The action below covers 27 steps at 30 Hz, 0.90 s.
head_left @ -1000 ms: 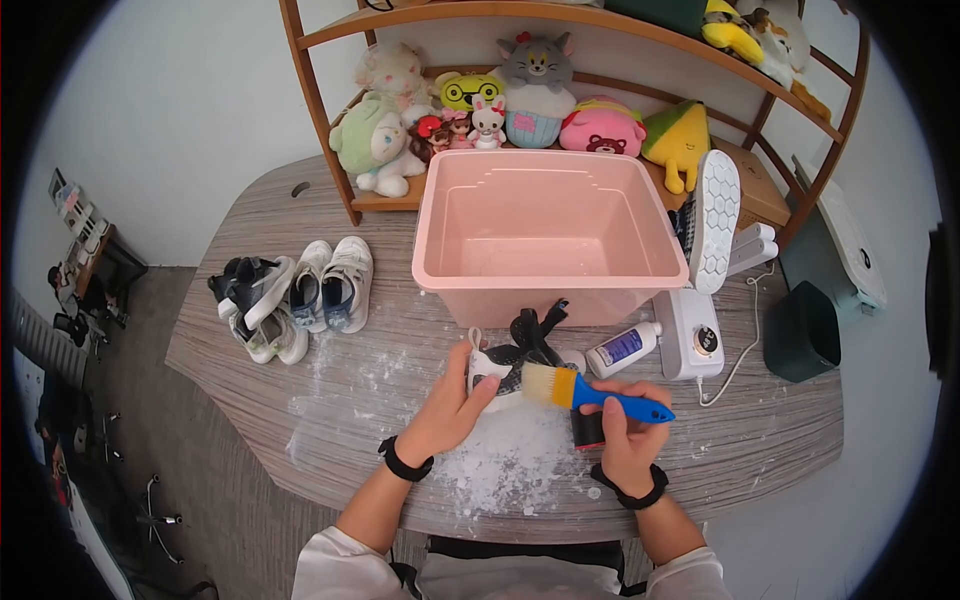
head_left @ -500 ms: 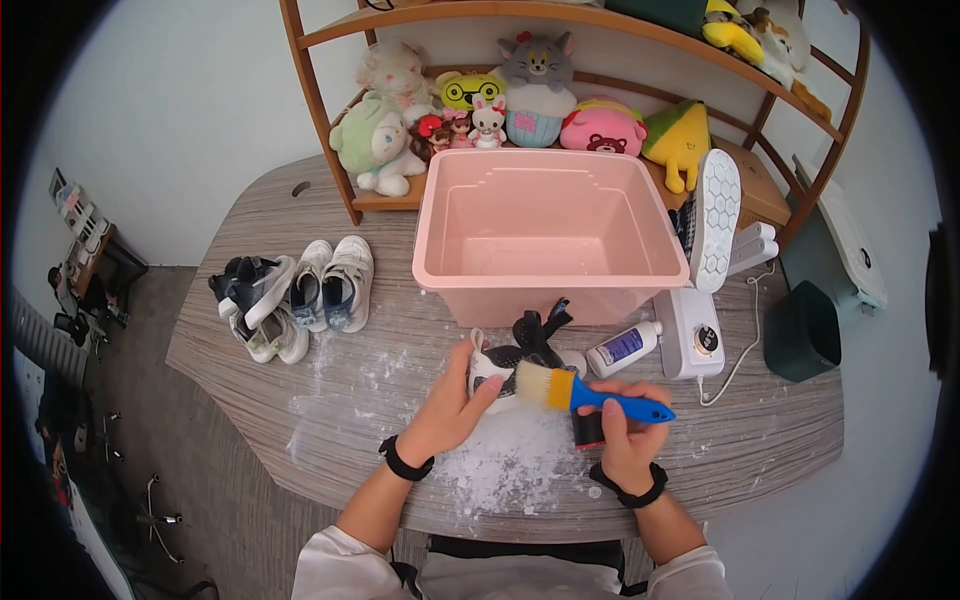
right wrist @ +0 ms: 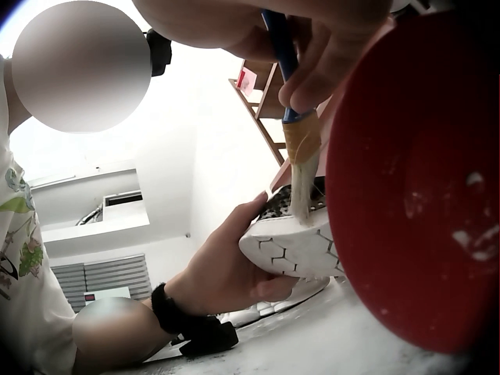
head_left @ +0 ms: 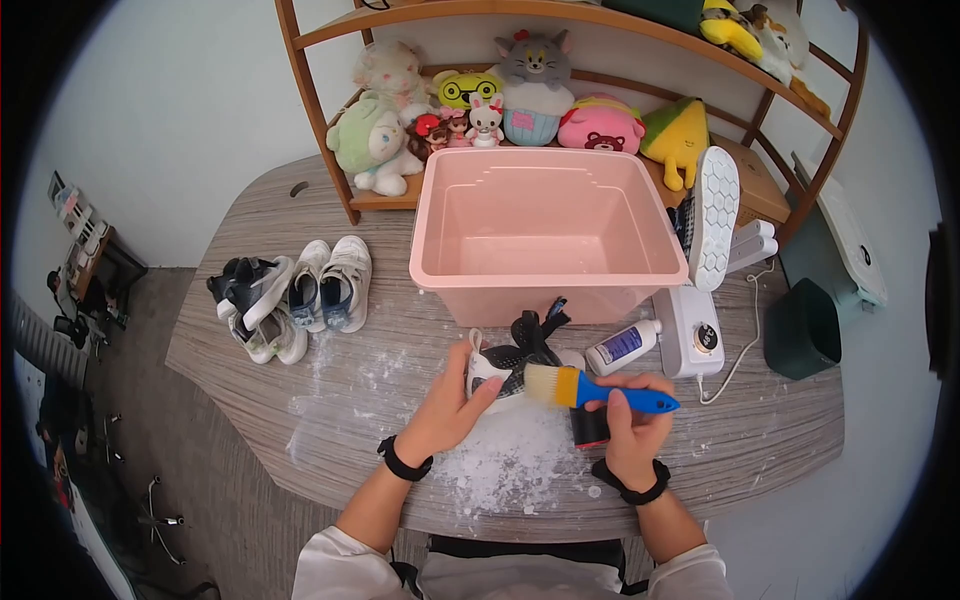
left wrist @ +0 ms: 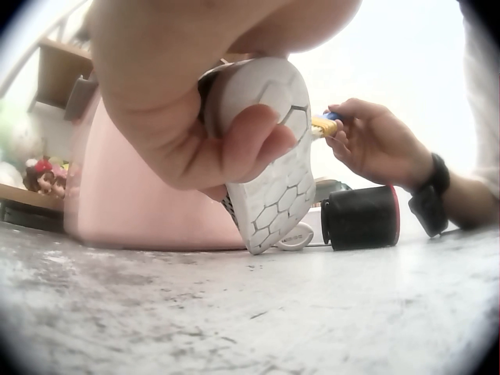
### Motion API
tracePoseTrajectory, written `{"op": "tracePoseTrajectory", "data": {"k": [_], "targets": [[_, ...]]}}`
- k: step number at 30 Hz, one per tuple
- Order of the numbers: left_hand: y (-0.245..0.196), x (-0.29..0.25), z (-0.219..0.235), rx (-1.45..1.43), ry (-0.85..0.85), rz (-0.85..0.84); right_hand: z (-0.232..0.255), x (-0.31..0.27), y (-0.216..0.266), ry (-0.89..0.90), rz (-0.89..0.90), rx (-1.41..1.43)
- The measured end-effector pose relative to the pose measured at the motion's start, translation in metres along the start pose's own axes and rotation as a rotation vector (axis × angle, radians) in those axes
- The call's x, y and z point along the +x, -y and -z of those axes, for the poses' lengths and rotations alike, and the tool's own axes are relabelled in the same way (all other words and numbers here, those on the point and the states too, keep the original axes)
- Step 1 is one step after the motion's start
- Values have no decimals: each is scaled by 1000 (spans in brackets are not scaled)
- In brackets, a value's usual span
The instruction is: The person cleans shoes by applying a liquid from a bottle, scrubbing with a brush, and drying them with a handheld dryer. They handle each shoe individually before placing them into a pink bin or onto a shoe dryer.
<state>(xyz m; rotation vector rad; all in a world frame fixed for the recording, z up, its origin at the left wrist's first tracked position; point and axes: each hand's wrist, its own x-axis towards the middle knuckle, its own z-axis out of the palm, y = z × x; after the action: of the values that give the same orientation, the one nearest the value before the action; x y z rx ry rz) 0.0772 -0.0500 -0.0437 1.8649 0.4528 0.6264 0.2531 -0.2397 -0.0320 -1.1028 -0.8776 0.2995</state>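
My left hand [head_left: 443,415] grips a black-and-white sneaker [head_left: 490,362], fingers behind it and thumb on its near side. In the left wrist view its white sole [left wrist: 283,191] shows a hexagon pattern, with the sneaker tipped on its side. My right hand [head_left: 637,432] pinches a brush [head_left: 640,401] by its blue handle, below a yellow band. The pale bristles [right wrist: 303,195] press against the sneaker's dark dotted upper. Close under the right hand lies a black cylinder [left wrist: 361,220] with a red end [right wrist: 414,187].
A pink bin [head_left: 545,280] stands behind the sneaker. White powder [head_left: 500,470] covers the near tabletop. A white bottle [head_left: 622,347] and a corded white device [head_left: 690,340] are at right, with another shoe [head_left: 716,220] upright behind. Several shoes [head_left: 346,285] stand at left.
The brush slid slightly left across the sneaker's upper, then back to the right, the right hand moving with it. The left hand and the sneaker stay nearly in place.
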Motion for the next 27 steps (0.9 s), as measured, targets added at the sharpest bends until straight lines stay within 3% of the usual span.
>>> {"op": "tracePoseTrajectory", "data": {"k": [5,9,11,16,19,21,27], "targets": [[-7,0,2,49,-2,8,12,11,-4,-164,-67,-70],[-8,1,0,70,-54,4,18,14,-1,-172,-63,-61],[-11,1,1,83,-55,28,18,13,-1,-78,31,5],[-14,1,1,124,-69,44,3,5,1,52,-13,65],[-9,2,1,152,-103,-54,5,9,-2,-79,-109,-16],[-13,1,2,143,-100,31,12,14,-2,-116,-116,-31],[-12,2,4,156,-112,50,15,19,1,-156,-122,-22]]}}
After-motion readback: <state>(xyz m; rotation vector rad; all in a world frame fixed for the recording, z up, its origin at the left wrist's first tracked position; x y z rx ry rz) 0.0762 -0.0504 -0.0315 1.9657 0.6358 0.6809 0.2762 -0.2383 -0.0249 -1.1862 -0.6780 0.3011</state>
